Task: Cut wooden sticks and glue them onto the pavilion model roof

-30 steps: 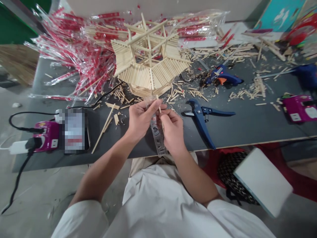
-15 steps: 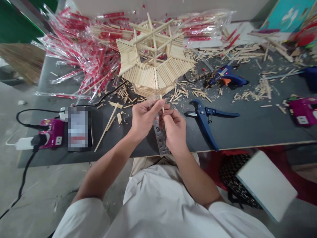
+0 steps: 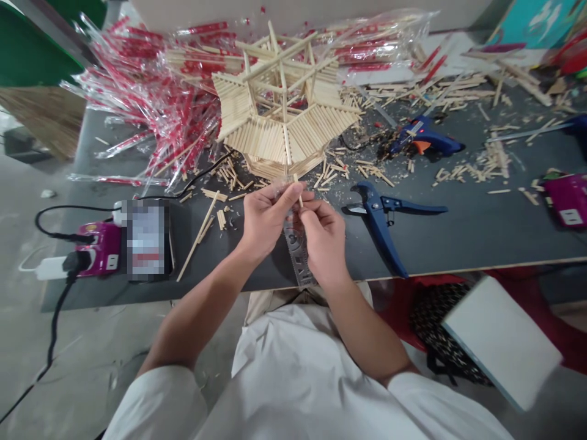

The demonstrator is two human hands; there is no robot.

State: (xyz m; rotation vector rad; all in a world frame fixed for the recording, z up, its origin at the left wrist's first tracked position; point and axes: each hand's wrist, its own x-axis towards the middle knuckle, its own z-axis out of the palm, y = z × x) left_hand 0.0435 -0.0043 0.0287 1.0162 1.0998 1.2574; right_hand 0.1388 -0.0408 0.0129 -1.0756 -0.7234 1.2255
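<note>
Between my two hands is a short wooden stick (image 3: 300,199), pinched at the front of the table. My left hand (image 3: 266,215) closes its thumb and fingers around the stick's upper part. My right hand (image 3: 324,241) grips its lower end with curled fingers. A clear plastic ruler (image 3: 299,260) lies beneath the hands, pointing toward my body; its far end is hidden by my fingers. Just beyond the hands stands a star-shaped model built of wooden sticks (image 3: 270,139). A blue pipe cutter (image 3: 380,223) rests to the right of my right hand, its jaws apart.
Red-and-clear wrappers (image 3: 169,110) pile up at the back left. A phone (image 3: 147,241) and a purple power socket (image 3: 98,247) with cables sit at left. A blue glue gun (image 3: 428,139) lies at right among stick offcuts (image 3: 472,171). The table's front edge is near my waist.
The view has shifted slightly. Both hands keep nearly the same hold on the stick; nothing else has visibly moved.
</note>
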